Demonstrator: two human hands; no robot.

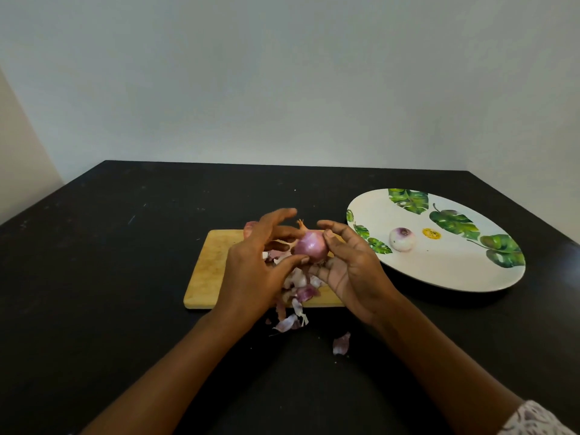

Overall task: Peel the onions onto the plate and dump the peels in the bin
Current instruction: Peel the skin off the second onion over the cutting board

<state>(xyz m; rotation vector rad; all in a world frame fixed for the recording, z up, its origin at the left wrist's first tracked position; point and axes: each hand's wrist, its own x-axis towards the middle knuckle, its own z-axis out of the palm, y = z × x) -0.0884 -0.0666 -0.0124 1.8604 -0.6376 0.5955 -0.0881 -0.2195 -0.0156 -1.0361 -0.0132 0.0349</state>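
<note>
A small purple onion [310,245] with its dry tip still on is held above the wooden cutting board [209,268]. My right hand [351,271] cups it from the right with thumb on top. My left hand [251,271] pinches it from the left between thumb and fingers. Loose purple and white peels [298,287] lie on the board under my hands and spill onto the table. One peeled onion [402,239] sits on the white leaf-patterned plate [445,271] at the right.
Another unpeeled onion [249,228] peeks out behind my left hand at the board's far edge. Stray peel pieces [341,343] lie on the black table [125,246] in front of the board. A pale wall stands behind. No bin is in view.
</note>
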